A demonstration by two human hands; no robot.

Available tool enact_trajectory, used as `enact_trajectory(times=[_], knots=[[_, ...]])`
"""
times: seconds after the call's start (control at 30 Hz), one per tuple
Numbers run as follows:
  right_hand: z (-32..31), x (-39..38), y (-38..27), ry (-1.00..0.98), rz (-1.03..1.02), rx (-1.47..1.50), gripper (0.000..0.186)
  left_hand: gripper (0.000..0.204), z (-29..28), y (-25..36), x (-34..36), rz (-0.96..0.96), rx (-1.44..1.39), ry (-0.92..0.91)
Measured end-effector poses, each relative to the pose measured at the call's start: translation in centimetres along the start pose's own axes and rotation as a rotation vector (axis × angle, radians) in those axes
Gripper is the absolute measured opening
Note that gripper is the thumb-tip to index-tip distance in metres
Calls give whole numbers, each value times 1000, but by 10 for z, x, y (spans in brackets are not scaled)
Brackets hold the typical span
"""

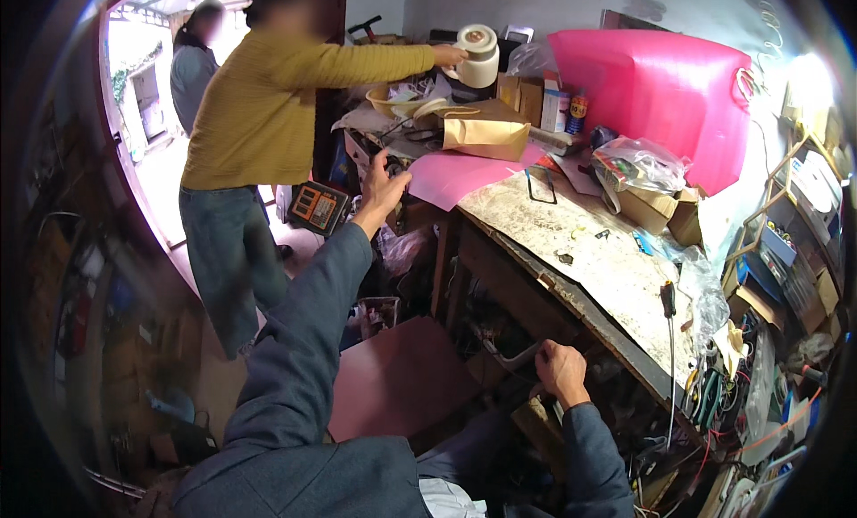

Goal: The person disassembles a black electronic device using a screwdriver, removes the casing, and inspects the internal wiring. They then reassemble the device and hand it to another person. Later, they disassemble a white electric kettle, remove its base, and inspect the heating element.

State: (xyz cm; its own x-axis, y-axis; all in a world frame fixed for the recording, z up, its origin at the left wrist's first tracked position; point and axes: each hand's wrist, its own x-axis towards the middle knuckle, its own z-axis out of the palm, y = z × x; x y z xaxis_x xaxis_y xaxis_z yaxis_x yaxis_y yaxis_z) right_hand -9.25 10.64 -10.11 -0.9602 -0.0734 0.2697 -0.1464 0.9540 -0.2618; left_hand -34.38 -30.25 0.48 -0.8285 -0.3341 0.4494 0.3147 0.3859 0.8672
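My left hand (384, 194) reaches forward past the near left corner of the workbench, fingers spread and nothing in them. Just left of its wrist is a black and orange box-shaped thing (319, 208). Beyond the hand, a person in a mustard sweater (277, 107) stretches an arm over the bench and grips a cream lidded jug (479, 58) by its handle. My right hand (562, 372) is low beside the bench's front edge, fingers curled downward. Whatever those fingers hold, if anything, is hidden. A container with a pale rim (513, 359) lies just left of it.
The worn workbench top (518, 216) carries a pink sheet (455, 174), a brown paper package (486, 136), a cardboard box (644, 205) and a long screwdriver (669, 317) along its edge. Cluttered tools and wires fill the right. A second person (190, 71) stands by the bright doorway.
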Motion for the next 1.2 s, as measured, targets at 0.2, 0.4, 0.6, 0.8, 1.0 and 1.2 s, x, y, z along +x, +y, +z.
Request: enact_trajectory(times=[0.2, 0.4, 0.6, 0.8, 1.0, 1.2], knots=[[-2, 0, 0, -22, 15, 2, 16, 95, 0, 31, 28, 101, -12, 52], [-2, -2, -3, -14, 0, 18, 15, 103, -41, 23, 66, 47, -183, 68], [-2, -2, 0, 13, -20, 3, 14, 111, -104, 27, 71, -82, -305, 165], [-4, -5, 6, 52, -23, -32, 14, 95, -141, -11, 78, -248, -569, 203], [2, -3, -2, 50, -50, 12, 15, 19, -227, -100, 117, -227, -850, 307], [5, -3, 5, 26, -16, 5, 16, 30, -237, -78, 84, -270, -877, 167]])
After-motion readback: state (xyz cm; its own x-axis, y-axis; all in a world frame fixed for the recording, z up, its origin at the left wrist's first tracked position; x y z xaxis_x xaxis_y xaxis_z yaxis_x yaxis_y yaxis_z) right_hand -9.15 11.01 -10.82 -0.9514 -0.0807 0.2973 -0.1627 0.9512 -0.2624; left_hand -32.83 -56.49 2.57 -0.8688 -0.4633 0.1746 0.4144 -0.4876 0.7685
